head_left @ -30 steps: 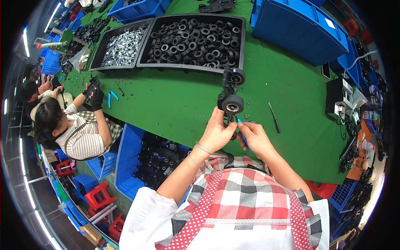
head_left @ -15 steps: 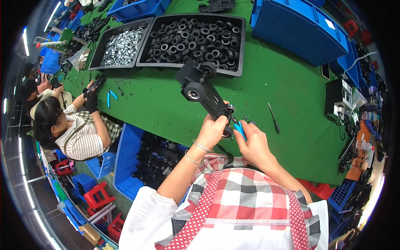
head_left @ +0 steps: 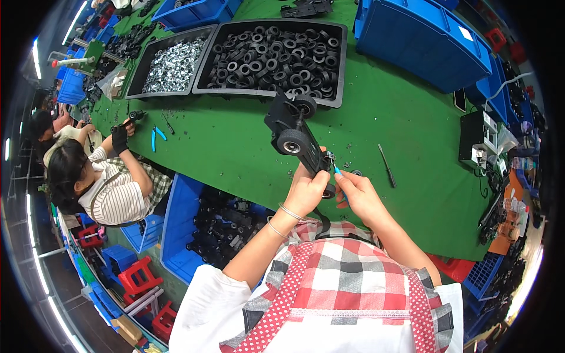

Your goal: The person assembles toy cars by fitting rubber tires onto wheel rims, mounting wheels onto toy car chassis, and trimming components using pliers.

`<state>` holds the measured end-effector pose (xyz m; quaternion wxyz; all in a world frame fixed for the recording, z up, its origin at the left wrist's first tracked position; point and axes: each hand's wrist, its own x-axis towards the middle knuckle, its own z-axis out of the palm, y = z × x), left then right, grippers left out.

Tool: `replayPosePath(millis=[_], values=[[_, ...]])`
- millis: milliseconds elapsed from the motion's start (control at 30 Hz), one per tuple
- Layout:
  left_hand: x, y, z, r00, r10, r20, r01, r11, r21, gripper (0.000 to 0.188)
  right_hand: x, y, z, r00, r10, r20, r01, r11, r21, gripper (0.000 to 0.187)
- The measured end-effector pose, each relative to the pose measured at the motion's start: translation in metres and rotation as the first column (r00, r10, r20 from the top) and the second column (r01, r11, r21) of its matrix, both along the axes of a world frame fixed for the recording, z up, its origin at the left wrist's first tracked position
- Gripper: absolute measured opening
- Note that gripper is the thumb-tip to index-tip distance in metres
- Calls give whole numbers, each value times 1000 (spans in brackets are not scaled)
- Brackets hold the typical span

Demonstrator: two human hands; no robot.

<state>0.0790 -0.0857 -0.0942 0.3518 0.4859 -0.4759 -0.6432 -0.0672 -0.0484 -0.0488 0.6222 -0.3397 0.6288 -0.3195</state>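
My left hand (head_left: 308, 191) grips a black toy car chassis (head_left: 309, 154) by its near end, holding it tilted above the green table. Two wheels with black tyres and silvery hubs show at its far end, and another wheel (head_left: 328, 191) sits beside my fingers. Closed around blue-handled pliers (head_left: 337, 171), my right hand (head_left: 360, 197) is just right of the chassis. The pliers' jaws reach a small metal part at the near axle; whether they clamp it I cannot tell. My palm hides most of the handles.
Black trays hold tyres (head_left: 276, 62) and shiny metal hubs (head_left: 173, 66). A screwdriver (head_left: 386, 166) and other blue pliers (head_left: 158, 138) lie on the green table (head_left: 229, 141). A large blue bin (head_left: 421, 44) stands far right; another (head_left: 176, 235) holds chassis. A co-worker (head_left: 112, 182) sits left.
The chassis and my left hand have shifted slightly right and nearer. My right hand has turned the pliers, so less of their blue handles shows. The co-worker's hands have moved a little.
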Motion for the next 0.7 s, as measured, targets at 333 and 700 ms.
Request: replayPosePath(millis=[333, 700], values=[[0, 11, 14, 992, 103, -71, -91, 982, 163, 47, -7, 11, 5, 996, 90, 10, -91, 991, 101, 31], [2, 32, 10, 988, 152, -26, -146, 974, 173, 49, -2, 20, 1, 980, 196, 19, -197, 973, 121, 33]])
